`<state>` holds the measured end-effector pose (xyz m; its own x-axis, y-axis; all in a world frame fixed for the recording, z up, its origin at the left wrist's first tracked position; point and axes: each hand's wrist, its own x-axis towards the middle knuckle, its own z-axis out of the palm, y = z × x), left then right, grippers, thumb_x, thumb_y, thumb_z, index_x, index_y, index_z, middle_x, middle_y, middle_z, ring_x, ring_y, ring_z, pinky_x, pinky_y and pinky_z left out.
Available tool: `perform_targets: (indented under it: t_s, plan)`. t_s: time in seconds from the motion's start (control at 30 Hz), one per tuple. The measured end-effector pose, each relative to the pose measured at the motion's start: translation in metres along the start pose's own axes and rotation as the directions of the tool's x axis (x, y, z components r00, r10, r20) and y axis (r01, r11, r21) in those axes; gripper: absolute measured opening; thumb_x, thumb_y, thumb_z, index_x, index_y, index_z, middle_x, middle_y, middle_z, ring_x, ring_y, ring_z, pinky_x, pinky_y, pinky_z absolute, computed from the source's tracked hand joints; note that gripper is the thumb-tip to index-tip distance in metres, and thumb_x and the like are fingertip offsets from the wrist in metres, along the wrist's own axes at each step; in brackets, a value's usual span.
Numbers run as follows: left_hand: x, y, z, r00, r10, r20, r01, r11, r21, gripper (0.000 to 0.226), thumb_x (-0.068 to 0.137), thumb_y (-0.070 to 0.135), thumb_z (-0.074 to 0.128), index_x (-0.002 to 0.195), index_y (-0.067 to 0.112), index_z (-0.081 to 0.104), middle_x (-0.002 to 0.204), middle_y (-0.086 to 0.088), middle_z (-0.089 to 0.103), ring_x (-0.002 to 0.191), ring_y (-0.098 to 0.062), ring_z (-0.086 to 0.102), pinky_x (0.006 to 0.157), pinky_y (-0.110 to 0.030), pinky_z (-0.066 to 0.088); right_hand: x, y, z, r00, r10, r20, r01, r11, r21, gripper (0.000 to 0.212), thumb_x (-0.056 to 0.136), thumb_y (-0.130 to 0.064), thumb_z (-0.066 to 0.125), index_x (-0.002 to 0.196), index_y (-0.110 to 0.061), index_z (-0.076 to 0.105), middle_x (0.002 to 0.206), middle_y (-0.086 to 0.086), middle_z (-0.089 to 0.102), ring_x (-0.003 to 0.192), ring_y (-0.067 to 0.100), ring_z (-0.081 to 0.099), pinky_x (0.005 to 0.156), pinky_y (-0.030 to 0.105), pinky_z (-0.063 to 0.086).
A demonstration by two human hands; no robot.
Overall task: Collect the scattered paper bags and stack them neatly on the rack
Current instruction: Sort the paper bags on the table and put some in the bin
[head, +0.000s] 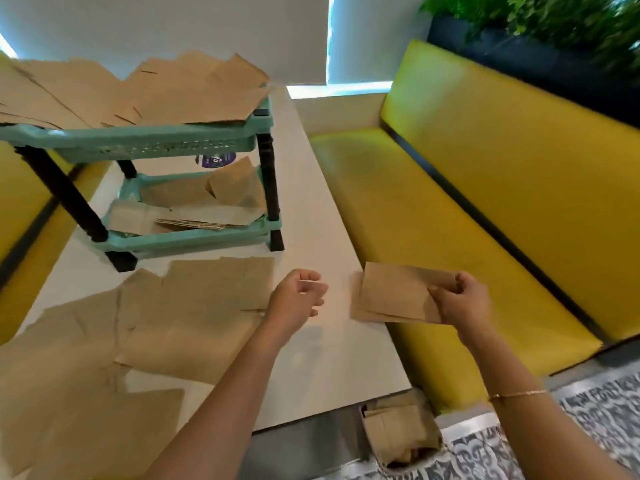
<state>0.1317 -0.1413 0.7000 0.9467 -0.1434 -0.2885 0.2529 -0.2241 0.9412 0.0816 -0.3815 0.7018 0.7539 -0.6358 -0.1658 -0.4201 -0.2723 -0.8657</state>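
Right hand grip pinching small paper bags past table edge; left hand loosely curled, empty.

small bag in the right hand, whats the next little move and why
Probably carry the small bag up to the rack: the right hand already pinches it clear of the table, the left hand holds nothing, and both shelves already carry bags.

Bright daylight — motion blur, wide-angle edge distortion
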Motion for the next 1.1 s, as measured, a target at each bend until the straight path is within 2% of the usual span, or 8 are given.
perform_targets:
  t_s: [0.07,0.13,0.27,0.4,0.57,0.63,0.8,1.1]
  plan:
    - [-0.001,0.004,0.019,1.0,0.027,0.013,-0.028,0.997,0.077,0.011,0.092,0.02,0.058,0.102,0.022,0.055,0.1,0.002,0.061,0.088,-0.015,0.061,0.071,-0.025,0.052,0.011,0.026,-0.025,0.996,-0.014,-0.093,-0.006,0.977,-0.213,0.028,0.089,-0.007,0.058,0.117,-0.003,0.056,0.116,0.021,0.059,0.095,0.034,0.057,0.074,0.038,0.046]
    - [-0.001,0.006,0.037,0.998,0.041,0.037,-0.046,0.989,0.139,0.014,0.093,0.022,0.057,0.107,0.023,0.055,0.105,0.003,0.06,0.093,-0.016,0.061,0.074,-0.025,0.052,0.016,0.058,-0.04,0.998,0.014,-0.064,-0.036,0.93,-0.366,0.044,0.092,-0.01,0.055,0.134,-0.005,0.044,0.125,0.021,0.056,0.1,0.038,0.058,0.077,0.043,0.049]
    - [0.001,0.005,0.067,0.997,0.054,0.058,-0.067,0.962,0.266,0.015,0.092,0.026,0.057,0.107,0.025,0.056,0.111,0.002,0.061,0.1,-0.018,0.061,0.088,-0.035,0.053,0.015,0.123,-0.043,0.994,0.091,0.067,-0.039,0.832,-0.553,0.047,0.091,-0.006,0.051,0.136,-0.015,0.039,0.106,0.022,0.062,0.065,0.027,0.052,0.055,0.036,0.04]
    - [0.003,-0.002,0.088,0.997,0.065,0.04,-0.075,0.933,0.353,0.016,0.091,0.026,0.058,0.107,0.021,0.06,0.108,0.001,0.064,0.096,-0.019,0.062,0.087,-0.033,0.053,0.013,0.164,-0.028,0.949,0.213,0.231,0.033,0.663,-0.748,0.05,0.092,-0.004,0.04,0.139,-0.021,0.04,0.113,0.017,0.064,0.096,0.032,0.061,0.073,0.037,0.048]
    - [0.001,-0.01,0.099,0.994,0.109,-0.011,-0.092,0.888,0.45,0.017,0.092,0.023,0.057,0.107,0.017,0.062,0.101,0.005,0.062,0.086,-0.009,0.056,0.065,-0.008,0.04,0.023,0.186,-0.009,0.897,0.259,0.358,0.131,0.617,-0.776,0.04,0.098,-0.016,0.039,0.138,-0.018,0.039,0.12,0.015,0.061,0.108,0.029,0.059,0.084,0.035,0.047]
    - [0.001,-0.014,0.097,0.994,0.103,-0.045,-0.071,0.884,0.463,0.016,0.092,0.023,0.057,0.107,0.017,0.062,0.103,0.004,0.063,0.089,-0.009,0.057,0.063,-0.005,0.038,0.031,0.184,-0.005,0.89,0.26,0.374,0.14,0.624,-0.769,0.038,0.098,-0.022,0.043,0.135,-0.014,0.043,0.12,0.016,0.061,0.109,0.03,0.058,0.083,0.035,0.047]
    - [0.001,-0.018,0.081,0.988,0.063,-0.144,0.008,0.896,0.443,0.015,0.092,0.022,0.058,0.106,0.018,0.061,0.107,0.002,0.064,0.088,-0.009,0.056,0.069,-0.012,0.039,0.053,0.145,0.005,0.89,0.158,0.427,0.22,0.672,-0.708,0.03,0.095,-0.025,0.048,0.12,-0.013,0.058,0.107,0.015,0.066,0.096,0.03,0.062,0.071,0.032,0.047]
    - [0.014,-0.024,0.016,0.925,0.048,-0.378,0.143,0.875,0.462,0.018,0.09,0.018,0.059,0.107,0.013,0.061,0.112,-0.003,0.063,0.095,-0.014,0.054,0.078,-0.022,0.039,0.039,0.011,0.056,0.873,-0.291,0.39,0.447,0.798,-0.404,0.022,0.095,-0.017,0.049,0.109,-0.012,0.065,0.097,0.005,0.069,0.07,0.015,0.058,0.065,0.027,0.05]
